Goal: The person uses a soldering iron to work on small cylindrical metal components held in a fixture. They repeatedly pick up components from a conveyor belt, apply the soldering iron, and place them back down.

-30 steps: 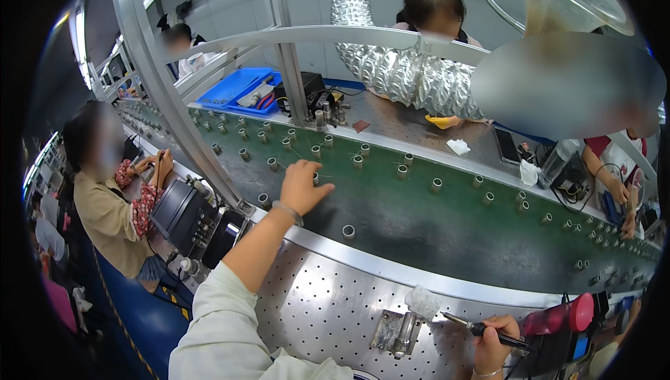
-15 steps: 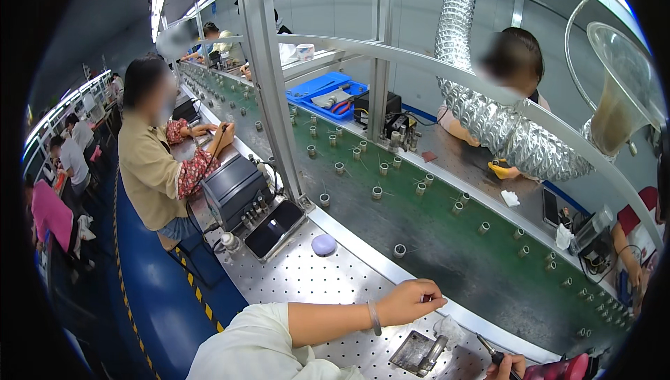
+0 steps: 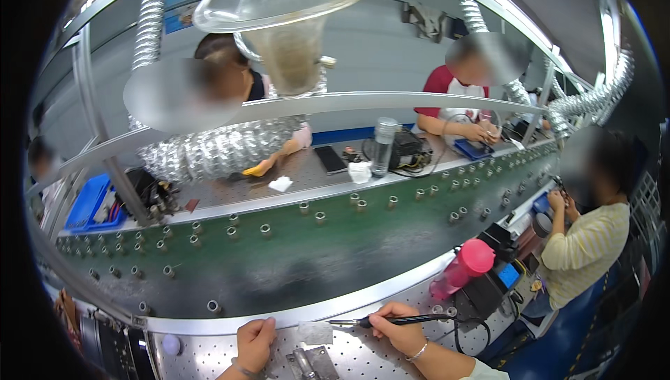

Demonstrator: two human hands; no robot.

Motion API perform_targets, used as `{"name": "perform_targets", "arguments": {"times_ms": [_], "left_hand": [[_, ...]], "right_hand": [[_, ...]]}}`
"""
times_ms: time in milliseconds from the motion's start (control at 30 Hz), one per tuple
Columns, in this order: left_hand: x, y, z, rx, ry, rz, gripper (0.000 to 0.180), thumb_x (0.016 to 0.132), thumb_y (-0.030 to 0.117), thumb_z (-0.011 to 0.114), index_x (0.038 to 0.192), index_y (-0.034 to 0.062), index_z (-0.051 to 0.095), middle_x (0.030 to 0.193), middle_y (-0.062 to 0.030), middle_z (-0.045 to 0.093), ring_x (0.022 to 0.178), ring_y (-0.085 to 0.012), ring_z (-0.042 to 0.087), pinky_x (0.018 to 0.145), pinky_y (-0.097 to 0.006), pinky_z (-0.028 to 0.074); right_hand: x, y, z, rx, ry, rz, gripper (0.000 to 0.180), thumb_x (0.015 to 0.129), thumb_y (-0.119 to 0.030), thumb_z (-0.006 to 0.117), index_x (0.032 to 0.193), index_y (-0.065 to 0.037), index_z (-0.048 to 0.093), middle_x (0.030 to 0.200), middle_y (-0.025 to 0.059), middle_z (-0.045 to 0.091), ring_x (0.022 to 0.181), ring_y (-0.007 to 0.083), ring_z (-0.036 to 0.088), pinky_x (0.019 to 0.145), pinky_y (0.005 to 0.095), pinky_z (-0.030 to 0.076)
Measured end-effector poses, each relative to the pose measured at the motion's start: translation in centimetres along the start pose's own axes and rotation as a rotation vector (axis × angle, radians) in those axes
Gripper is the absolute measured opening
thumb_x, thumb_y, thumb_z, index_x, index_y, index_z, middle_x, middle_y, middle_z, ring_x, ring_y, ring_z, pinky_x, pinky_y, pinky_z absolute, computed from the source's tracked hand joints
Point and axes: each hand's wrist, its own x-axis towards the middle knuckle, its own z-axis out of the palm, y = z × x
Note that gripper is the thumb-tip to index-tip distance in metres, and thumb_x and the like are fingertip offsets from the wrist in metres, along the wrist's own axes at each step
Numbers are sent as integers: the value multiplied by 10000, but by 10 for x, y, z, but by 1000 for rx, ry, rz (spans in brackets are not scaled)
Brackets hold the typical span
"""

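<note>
My right hand holds a black soldering iron like a pen, and a cord trails off its rear end. The iron's thin tip reaches over a whitish crumpled pad on the perforated metal bench. My left hand is curled closed to the left of the pad; whether anything is between its fingers is hidden. Between my hands, nearer to me, a flat metal fixture carries a shiny cylinder, partly cut off by the lower edge.
Beyond the bench edge runs a green conveyor with several small metal cylinders standing on it. A pink bottle stands on the right, near a black box. A purple round object lies at left. Co-workers sit across and at right; a foil duct hangs ahead.
The view has swung right and down, bringing the right hand and soldering iron fully into sight. The iron's tip is now over the whitish pad. My left hand has come back from the bench edge.
</note>
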Motion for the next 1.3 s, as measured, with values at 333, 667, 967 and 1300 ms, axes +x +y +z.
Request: {"name": "perform_targets", "arguments": {"times_ms": [333,667,967,1300], "left_hand": [[-4,15,-1,119,-60,54,408,883,126,580,499,22,493,475,8,473,442,-53,376,427,-240,275],[-3,14,-2,151,-101,67,411,861,132,612,481,33,490,455,17,464,430,-44,365,418,-233,271],[-7,22,4,139,-81,74,401,854,123,616,483,32,496,454,29,452,429,-40,355,415,-230,265],[-5,14,1,141,-115,98,418,861,125,612,473,44,480,446,38,438,422,-35,339,409,-230,256]], "right_hand": [[6,8,-4,-46,-24,16,148,840,-123,666,791,-2,597,627,20,610,533,37,530,470,188,386],[14,17,-9,-100,-3,18,158,837,-145,672,789,-11,605,623,8,602,526,33,517,460,188,377],[15,9,-7,-120,16,4,166,832,-150,673,774,-15,597,619,4,597,525,40,519,475,194,396],[15,12,-7,-151,-13,-9,184,828,-174,677,760,-29,586,614,-8,585,530,38,509,478,197,389]]}}
